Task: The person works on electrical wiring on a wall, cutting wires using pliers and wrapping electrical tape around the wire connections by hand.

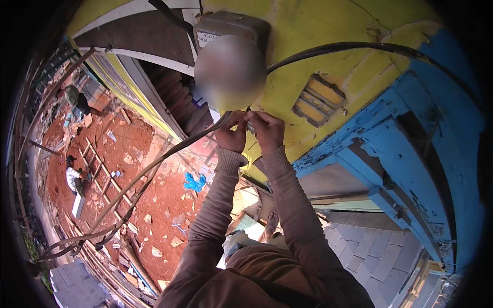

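Both my hands are raised against the yellow wall, just below a grey box (257, 28) with a white label. A blurred round patch covers the front of that box. A thick dark cable (192, 138) climbs from the lower left and reaches the fingers of my left hand (233, 136), which are closed on it. Right beside it, my right hand (268, 132) is closed in a pinch, its fingertips nearly meeting the left ones. A small dark tip shows above the fingertips; what the right fingers hold is too small to make out.
Another black cable (354, 46) arches right from the box above a vent block (318, 100). Blue peeling woodwork (400, 169) stands to the right. Far below left are reddish ground with rubble, a bamboo ladder (97, 169), a blue crumpled item (194, 181) and two other people.
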`<state>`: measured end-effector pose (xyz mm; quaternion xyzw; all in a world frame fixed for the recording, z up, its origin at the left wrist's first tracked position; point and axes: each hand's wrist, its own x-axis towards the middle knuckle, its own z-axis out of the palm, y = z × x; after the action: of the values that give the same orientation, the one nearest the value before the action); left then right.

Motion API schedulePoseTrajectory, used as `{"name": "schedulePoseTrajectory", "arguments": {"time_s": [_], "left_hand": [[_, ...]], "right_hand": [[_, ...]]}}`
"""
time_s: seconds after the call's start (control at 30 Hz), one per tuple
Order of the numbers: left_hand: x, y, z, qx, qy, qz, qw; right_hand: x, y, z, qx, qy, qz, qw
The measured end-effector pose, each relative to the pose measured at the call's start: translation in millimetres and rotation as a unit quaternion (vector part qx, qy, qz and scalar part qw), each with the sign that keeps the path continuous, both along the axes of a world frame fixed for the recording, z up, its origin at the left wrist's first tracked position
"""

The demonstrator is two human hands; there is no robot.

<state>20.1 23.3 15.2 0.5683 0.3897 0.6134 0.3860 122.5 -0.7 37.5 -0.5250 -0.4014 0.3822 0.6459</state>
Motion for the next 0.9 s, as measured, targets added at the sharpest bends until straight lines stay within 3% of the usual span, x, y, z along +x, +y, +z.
{"name": "schedulePoseTrajectory", "arguments": {"time_s": [0.03,0.1,0.27,0.4,0.47,0.53,0.63,0.77,0.87,0.9], "left_hand": [[-0.6,-1.6,0.5,0.049,0.029,0.025,0.998],[-0.9,-2.9,0.4,0.062,0.044,0.039,0.996],[2.4,-12.6,12.6,0.074,0.039,0.064,0.994],[5.5,-11.6,7.7,0.158,0.159,0.148,0.963],[8.0,-12.2,5.2,0.194,0.193,0.189,0.943],[8.7,-9.8,3.7,0.267,0.292,0.254,0.883],[6.8,-10.0,0.9,0.276,0.315,0.24,0.876],[5.3,-8.9,-3.1,0.281,0.274,0.246,0.886],[4.6,-13.1,5.5,0.244,0.24,0.216,0.915],[4.5,-13.5,8.1,0.208,0.182,0.189,0.942]], "right_hand": [[0.8,0.1,0.8,0.0,0.001,0.001,1.0],[4.3,0.8,2.0,-0.057,0.084,0.026,0.995],[5.8,8.9,-5.5,-0.08,0.156,0.046,0.984],[4.0,2.4,-0.8,-0.08,0.187,0.044,0.978],[4.5,4.2,-9.3,-0.059,0.131,0.036,0.989],[5.3,4.8,-10.3,-0.037,0.076,0.026,0.996],[7.3,3.6,-6.4,-0.003,0.069,0.039,0.997],[13.9,4.1,1.3,-0.058,0.091,0.079,0.991],[12.8,12.5,-2.6,-0.068,0.109,0.074,0.989],[11.4,14.4,-2.3,-0.06,0.112,0.061,0.99]]}}
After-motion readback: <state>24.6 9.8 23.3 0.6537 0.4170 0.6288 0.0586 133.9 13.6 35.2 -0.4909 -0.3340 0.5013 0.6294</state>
